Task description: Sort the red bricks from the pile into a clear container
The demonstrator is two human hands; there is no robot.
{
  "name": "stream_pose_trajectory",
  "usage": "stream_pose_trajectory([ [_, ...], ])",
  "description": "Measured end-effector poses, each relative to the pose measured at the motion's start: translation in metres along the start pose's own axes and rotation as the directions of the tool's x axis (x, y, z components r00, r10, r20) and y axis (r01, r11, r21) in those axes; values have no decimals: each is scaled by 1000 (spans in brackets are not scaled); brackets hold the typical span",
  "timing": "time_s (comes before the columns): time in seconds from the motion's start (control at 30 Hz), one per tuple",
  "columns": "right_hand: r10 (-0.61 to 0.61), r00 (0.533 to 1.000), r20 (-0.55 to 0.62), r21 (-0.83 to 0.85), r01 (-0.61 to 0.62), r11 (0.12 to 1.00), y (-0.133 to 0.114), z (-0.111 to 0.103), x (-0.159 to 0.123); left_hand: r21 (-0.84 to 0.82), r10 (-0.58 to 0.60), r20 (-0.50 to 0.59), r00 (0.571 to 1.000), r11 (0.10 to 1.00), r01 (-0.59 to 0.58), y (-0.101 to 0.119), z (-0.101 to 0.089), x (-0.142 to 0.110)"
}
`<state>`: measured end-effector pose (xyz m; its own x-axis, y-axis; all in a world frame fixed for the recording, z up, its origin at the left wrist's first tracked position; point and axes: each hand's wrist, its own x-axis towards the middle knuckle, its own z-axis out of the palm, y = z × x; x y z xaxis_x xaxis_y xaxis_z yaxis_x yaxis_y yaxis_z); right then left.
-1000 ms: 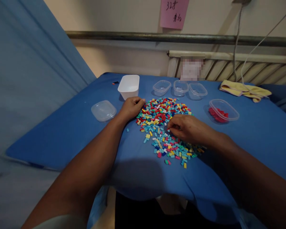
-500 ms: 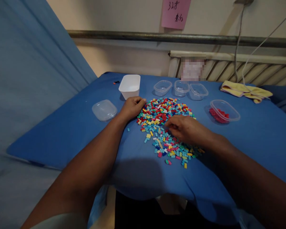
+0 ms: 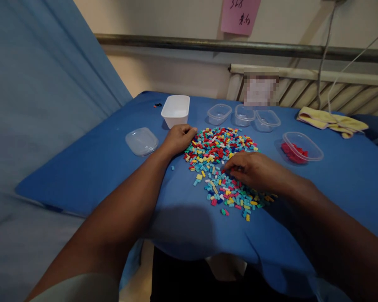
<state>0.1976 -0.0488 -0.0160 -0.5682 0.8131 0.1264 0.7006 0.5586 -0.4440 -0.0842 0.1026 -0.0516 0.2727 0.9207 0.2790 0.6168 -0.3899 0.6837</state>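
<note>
A heap of several small bricks (image 3: 219,155) in red, yellow, teal, blue and white lies on a blue cloth-covered table (image 3: 91,167). My left hand (image 3: 178,138) rests in a loose fist at the heap's left edge, beside a white tub (image 3: 175,110); nothing shows in it. My right hand (image 3: 255,170) lies on the heap's right side, fingers curled down and pinched among the bricks; what they grip is hidden. A clear tub (image 3: 301,147) to the right holds red bricks.
Three small clear tubs (image 3: 244,115) stand in a row behind the heap. A clear lid (image 3: 141,141) lies left of my left hand. A yellow cloth (image 3: 332,121) sits at the back right. A blue curtain (image 3: 34,105) hangs on the left.
My right hand has shifted slightly among the bricks, fingers still curled. My left hand stays put. The view has drifted a little to the left.
</note>
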Motion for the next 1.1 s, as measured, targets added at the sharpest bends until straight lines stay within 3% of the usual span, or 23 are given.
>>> stream_pose_trajectory([
  [0.17, 24, 999, 22, -97, -22, 995, -9, 5, 4, -7, 0, 0, 1000, 1000, 0, -1, 1, 0],
  [0.4, -64, 998, -22, -100, 61, 993, -12, 12, 10, -23, 4, 1, 1000, 1000, -4, -3, 1, 0],
  [0.6, -27, 1000, -14, -95, 26, 995, -9, 16, 10, -8, 2, 5, 1000, 1000, -1, -2, 1, 1],
  [0.77, 6, 982, -191, -4, -7, 1000, 6, -10, -4, 8, 6, 9, 1000, 1000, -6, -4, 1, 2],
  [0.87, 161, 921, -354, -16, -178, 984, 29, -39, -24, 10, 0, 16, 1000, 1000, 0, -3, 0, 2],
  [1.0, 392, 722, -570, -147, -558, 817, 74, -74, -60, -4, -12, 10, 1000, 1000, 12, -2, -1, 1],
  [1.1, 459, 693, -556, -260, -670, 696, 106, -84, -81, -25, -31, -1, 1000, 999, 31, -1, -1, 1],
])
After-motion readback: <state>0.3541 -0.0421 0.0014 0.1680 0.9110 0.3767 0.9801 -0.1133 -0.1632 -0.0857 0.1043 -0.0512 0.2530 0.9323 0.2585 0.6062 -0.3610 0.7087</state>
